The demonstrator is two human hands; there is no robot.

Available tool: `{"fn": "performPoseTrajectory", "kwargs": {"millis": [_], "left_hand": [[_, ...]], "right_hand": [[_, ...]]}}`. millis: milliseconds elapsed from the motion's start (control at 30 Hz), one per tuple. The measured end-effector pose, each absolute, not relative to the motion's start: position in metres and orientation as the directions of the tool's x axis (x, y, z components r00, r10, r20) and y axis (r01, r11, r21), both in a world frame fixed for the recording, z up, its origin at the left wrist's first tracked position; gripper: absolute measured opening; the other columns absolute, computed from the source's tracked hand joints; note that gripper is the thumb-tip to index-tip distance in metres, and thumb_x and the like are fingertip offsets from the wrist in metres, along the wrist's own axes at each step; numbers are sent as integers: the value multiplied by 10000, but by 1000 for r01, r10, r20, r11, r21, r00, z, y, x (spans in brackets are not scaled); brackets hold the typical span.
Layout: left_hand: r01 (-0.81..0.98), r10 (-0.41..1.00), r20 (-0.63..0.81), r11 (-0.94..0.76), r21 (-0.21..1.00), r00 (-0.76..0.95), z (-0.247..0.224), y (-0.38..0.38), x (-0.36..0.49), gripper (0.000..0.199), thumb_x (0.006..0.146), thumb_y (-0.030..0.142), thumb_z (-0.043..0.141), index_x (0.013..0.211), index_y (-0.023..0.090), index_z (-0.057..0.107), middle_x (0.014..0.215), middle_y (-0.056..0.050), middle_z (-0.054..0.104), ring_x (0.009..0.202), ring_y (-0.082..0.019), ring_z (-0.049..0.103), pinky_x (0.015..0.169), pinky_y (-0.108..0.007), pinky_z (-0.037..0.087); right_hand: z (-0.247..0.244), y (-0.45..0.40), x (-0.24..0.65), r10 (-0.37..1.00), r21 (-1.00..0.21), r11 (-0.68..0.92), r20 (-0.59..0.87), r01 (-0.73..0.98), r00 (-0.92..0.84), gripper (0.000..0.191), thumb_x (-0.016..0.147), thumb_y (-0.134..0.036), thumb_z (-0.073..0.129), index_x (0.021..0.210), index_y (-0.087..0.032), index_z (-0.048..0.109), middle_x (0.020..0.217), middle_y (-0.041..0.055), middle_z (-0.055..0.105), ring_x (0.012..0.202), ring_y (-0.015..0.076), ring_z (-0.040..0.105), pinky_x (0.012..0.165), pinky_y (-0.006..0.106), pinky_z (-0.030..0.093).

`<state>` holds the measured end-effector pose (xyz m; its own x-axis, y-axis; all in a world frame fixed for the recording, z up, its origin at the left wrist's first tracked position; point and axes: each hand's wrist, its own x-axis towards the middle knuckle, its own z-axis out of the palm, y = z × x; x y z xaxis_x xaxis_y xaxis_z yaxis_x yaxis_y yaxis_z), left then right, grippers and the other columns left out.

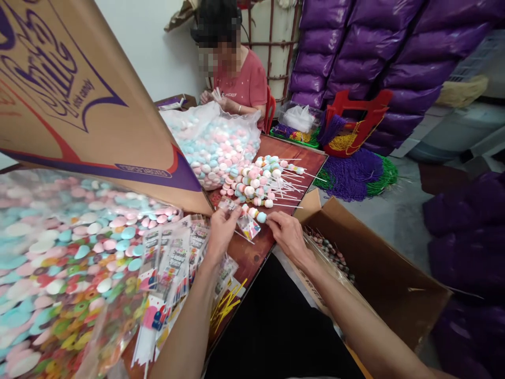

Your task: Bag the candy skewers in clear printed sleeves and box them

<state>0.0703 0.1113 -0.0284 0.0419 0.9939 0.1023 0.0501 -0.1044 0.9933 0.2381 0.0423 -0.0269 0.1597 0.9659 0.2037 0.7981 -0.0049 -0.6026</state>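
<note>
My left hand is closed on a small printed clear bag above the table's edge. Pastel candies on a stick make up a candy skewer, which lies by the bag's mouth. Its blue end candy is at the fingertips of my right hand, which are pinched on that end of the skewer. Whether part of the skewer is inside the bag I cannot tell. Just beyond my hands is a pile of candy skewers with white sticks pointing right. More printed bags lie beside my left forearm, near yellow twist ties.
Large clear bags of loose candies and pastel marshmallows stand on the table. A tall cardboard box rises at left. An open carton sits below my right arm. Across the table sits a co-worker, hands busy.
</note>
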Motion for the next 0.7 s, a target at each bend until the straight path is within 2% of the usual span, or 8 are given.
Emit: {"fn": "performPoseTrajectory", "kwargs": {"millis": [67, 133, 200, 267, 333, 433, 533, 700], "left_hand": [[-90, 996, 89, -89, 992, -9, -16, 98, 63, 311, 749, 420, 740, 894, 145, 733, 885, -64, 742, 839, -190, 671, 796, -311, 520], [-174, 996, 54, -67, 982, -77, -6, 82, 58, 320, 741, 428, 757, 879, 141, 719, 859, -54, 730, 776, -165, 661, 770, -298, 519], [-260, 988, 11, -52, 964, -156, -1, 67, 55, 314, 734, 420, 770, 869, 146, 698, 819, -32, 711, 720, -140, 645, 746, -285, 523], [-346, 972, -21, -64, 936, -236, -3, 54, 57, 297, 737, 410, 768, 849, 155, 664, 790, -6, 686, 697, -119, 627, 733, -267, 522], [-375, 948, -39, -86, 923, -315, -8, 44, 61, 288, 759, 419, 743, 813, 164, 622, 765, 13, 655, 686, -105, 606, 717, -251, 513], [-304, 907, -34, -106, 947, -420, -17, 34, 70, 322, 803, 464, 686, 752, 174, 556, 697, 35, 589, 645, -97, 561, 664, -236, 484], [-234, 883, -4, -120, 965, -469, -22, 28, 77, 353, 827, 502, 644, 741, 181, 526, 691, 39, 568, 637, -99, 547, 651, -239, 465], [-184, 921, -9, -69, 981, -389, -25, 12, 76, 347, 863, 523, 596, 810, 182, 567, 769, 8, 631, 715, -123, 603, 684, -251, 481]], "right_hand": [[-25, 32, 239, 947, -654, -3, 241, 757, 212, 238, 929, -293, 482, 865, -234, 703, 806, 19, 655, 751, 166, 575, 659, 262, 348], [-26, 22, 238, 928, -776, 16, 247, 630, 280, 224, 912, -310, 501, 872, -228, 705, 785, 12, 646, 727, 165, 558, 668, 266, 367], [-28, 13, 236, 926, -918, 50, 190, 393, 326, 207, 886, -337, 540, 818, -206, 685, 707, -6, 596, 662, 149, 512, 640, 261, 375], [-30, 3, 231, 939, -992, 52, 89, 118, 333, 226, 852, -383, 601, 744, -190, 647, 611, -36, 492, 569, 116, 416, 555, 244, 331], [-29, -7, 222, 959, -994, 15, -16, -106, 282, 275, 812, -432, 666, 713, -179, 626, 567, -62, 395, 508, 84, 301, 484, 233, 236], [-20, -18, 203, 981, -945, -83, -133, -317, 139, 318, 751, -472, 737, 784, -164, 662, 581, -73, 386, 479, 54, 197, 452, 237, 125], [-8, -21, 184, 977, -902, -164, -206, -400, 63, 344, 688, -447, 789, 835, -151, 696, 565, -81, 388, 467, 44, 163, 449, 245, 87], [-2, -15, 171, 971, -887, -116, -196, -447, 136, 284, 625, -354, 801, 598, -166, 590, 516, -86, 362, 486, 48, 166, 467, 242, 118]]}}
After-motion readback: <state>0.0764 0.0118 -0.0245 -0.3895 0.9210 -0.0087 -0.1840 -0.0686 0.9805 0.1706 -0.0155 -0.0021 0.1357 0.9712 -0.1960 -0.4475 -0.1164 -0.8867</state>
